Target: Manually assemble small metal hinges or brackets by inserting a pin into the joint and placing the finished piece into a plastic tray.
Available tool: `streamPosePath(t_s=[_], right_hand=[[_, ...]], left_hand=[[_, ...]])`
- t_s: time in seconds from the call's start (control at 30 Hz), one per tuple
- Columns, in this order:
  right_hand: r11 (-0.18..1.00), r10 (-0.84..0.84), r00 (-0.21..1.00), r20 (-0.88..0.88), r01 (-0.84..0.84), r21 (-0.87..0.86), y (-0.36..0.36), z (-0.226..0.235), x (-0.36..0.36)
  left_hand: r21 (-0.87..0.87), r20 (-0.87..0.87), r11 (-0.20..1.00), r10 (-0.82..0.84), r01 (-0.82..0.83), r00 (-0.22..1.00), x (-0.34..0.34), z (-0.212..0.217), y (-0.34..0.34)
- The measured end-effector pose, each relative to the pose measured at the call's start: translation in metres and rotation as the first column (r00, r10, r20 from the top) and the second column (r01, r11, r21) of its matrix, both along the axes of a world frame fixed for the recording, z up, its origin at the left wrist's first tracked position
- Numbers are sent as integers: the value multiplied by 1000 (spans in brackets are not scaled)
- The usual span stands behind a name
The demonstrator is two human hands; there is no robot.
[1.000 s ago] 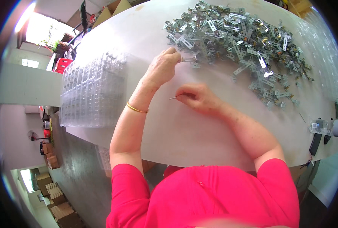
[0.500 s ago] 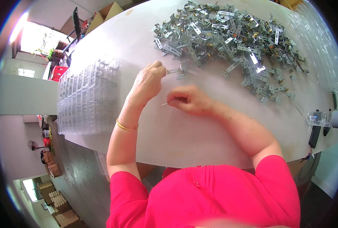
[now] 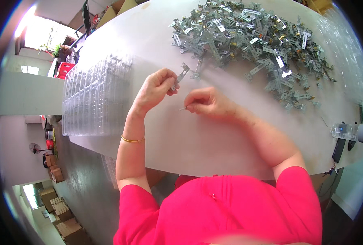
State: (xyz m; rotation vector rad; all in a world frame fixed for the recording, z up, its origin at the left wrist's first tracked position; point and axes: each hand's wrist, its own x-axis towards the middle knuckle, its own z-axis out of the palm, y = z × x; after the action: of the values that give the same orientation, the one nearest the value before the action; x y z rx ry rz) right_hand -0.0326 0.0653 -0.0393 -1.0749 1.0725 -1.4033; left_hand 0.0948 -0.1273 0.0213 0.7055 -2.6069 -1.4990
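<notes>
Pinched in my left hand (image 3: 157, 89) is a flat metal bracket (image 3: 182, 74), raised at a slant with holes along its strip. My right hand (image 3: 211, 103) is closed a little to the right and nearer to me, its fingertips round a thin metal pin (image 3: 182, 108) whose short end sticks out to the left. The two hands are apart. Another small bracket (image 3: 196, 74) lies on the table just beyond them. A large pile of similar metal brackets (image 3: 246, 38) spreads across the far side, with a few brass-coloured parts among them.
Stacked clear plastic trays (image 3: 94, 98) stand at the left of the white table (image 3: 198, 151). More clear plastic trays (image 3: 340, 53) lie at the far right. A clear bottle (image 3: 346, 131) lies near the right edge, beside a black object (image 3: 339, 150).
My left hand has lifted the bracket from the table near the pile and turned it upright. The right hand stays close by, still pinching the pin. The view has shifted slightly.
</notes>
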Motion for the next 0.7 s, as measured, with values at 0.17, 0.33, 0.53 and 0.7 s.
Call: streamPosePath(t_s=[0.17,0.33,0.53,0.7], right_hand=[[998,-42,993,109,38,40,-3,3,-5],[992,-78,992,97,67,106,-3,6,-9],[987,-121,988,95,110,118,-3,4,-11],[984,-172,978,122,165,60,-6,3,-11]], left_hand=[[434,26,875,225,-213,974,20,-15,-9],[198,188,904,345,-380,920,29,-12,-10],[-573,-99,772,267,-274,959,17,-22,8],[-696,-216,692,55,-193,975,5,-43,17]])
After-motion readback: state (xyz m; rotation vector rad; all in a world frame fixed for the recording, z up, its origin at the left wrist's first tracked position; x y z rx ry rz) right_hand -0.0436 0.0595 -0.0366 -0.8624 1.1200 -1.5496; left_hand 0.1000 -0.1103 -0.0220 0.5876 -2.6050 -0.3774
